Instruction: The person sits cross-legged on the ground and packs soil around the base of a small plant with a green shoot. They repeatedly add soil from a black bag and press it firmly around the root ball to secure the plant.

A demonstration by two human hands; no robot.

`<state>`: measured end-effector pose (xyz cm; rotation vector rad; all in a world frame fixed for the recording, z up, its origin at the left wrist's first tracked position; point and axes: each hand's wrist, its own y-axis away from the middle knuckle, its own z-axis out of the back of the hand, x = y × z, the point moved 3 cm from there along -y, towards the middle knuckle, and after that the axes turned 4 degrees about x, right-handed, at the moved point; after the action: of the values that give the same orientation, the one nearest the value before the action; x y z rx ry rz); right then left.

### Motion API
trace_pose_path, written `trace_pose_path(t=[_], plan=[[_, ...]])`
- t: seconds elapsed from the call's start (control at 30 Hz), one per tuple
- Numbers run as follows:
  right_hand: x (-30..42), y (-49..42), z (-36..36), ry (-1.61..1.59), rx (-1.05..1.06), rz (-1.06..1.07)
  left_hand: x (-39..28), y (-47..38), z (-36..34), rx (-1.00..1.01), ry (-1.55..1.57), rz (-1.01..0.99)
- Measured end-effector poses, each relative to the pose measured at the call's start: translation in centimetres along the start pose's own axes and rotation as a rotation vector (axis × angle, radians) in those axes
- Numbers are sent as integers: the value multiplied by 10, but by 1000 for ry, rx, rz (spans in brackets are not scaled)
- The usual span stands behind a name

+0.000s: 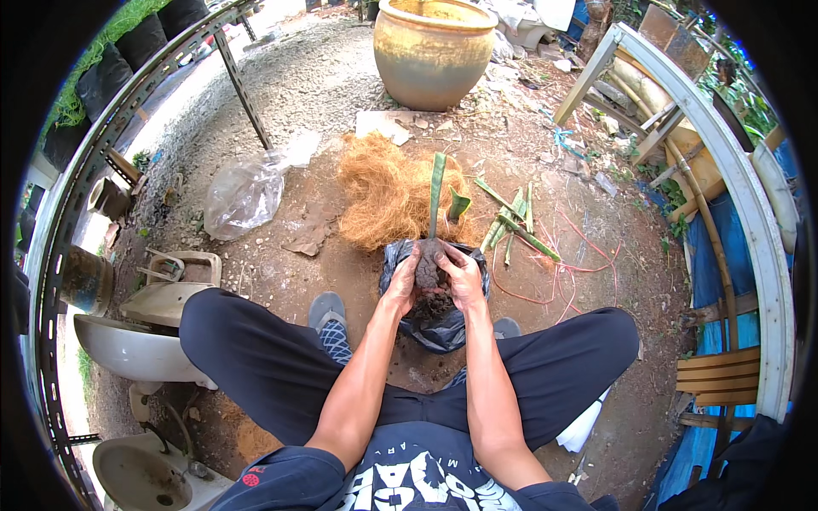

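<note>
My left hand [404, 276] and my right hand [461, 274] press from both sides on a dark clump of wet soil [429, 263]. Out of the clump's top stands an upright green leaf cutting [437, 191]. Below and around my hands is an open black plastic bag [441, 335] with loose soil [432, 305] inside. A shorter, curled green leaf [458, 204] rises just beyond the bag; its base is hidden. Behind the bag lies a heap of orange-brown coconut fiber [374, 198]. Several cut green leaf pieces [519, 220] lie on the ground to the right.
Pink string [556, 281] is tangled at the right. A clear plastic bag [246, 201] lies at the left. A large glazed pot [434, 54] stands ahead. Old ceramic basins [137, 345] sit at the left, near a metal rack [239, 86]; a pale frame [735, 128] is at the right.
</note>
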<state>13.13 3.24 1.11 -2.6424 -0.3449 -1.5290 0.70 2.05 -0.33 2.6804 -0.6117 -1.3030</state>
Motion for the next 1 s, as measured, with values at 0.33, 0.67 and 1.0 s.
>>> trace_pose_path(t=[0.33,0.67,1.0], plan=[[2,1,2,-13,-32,-47,6,0,4,10,101,41],[0,0,2,103,-41,24,12,-7,2,21,87,-20],[-3,0,-1,198,-6,14,12,-3,6,-62,102,69]])
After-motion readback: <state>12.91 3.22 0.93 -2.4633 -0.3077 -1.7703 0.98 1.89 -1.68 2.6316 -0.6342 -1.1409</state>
